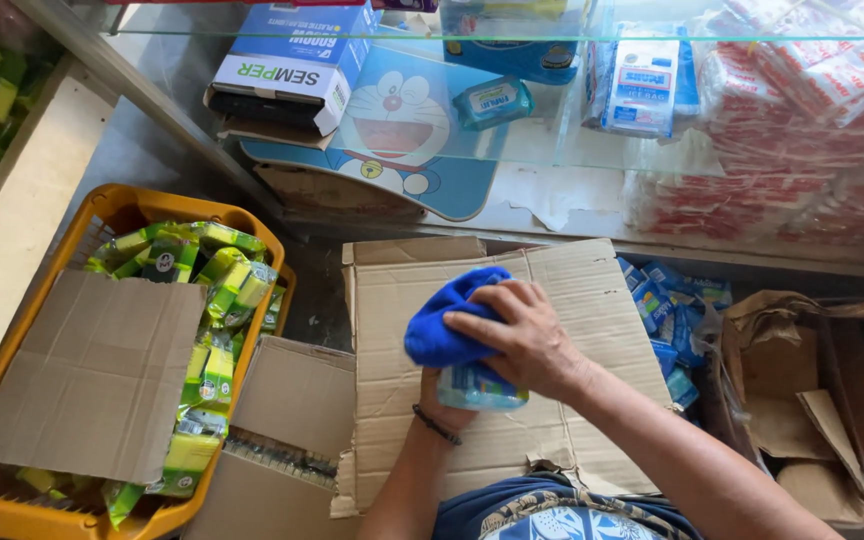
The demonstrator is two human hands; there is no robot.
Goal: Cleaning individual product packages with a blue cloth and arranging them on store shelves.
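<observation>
Left hand (444,408) grips pack (482,388) from below, fingers closed around it, steadying it. Right hand (522,335) fingers press cloth (449,318) onto pack top (wiping contact). Both sit above cardboard (572,300); basket (12,510) well left of fingers

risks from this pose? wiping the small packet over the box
1. The left hand holds the small teal packet from below, mostly hidden by the blue cloth; its grip cannot be checked, so the packet might slip onto the cardboard sheet.
2. The right hand presses the cloth down on the packet; firm rubbing may crush or dent it.
3. That sheet looks loose on top of the boxes, so it may sag or shift if leaned on.
</observation>
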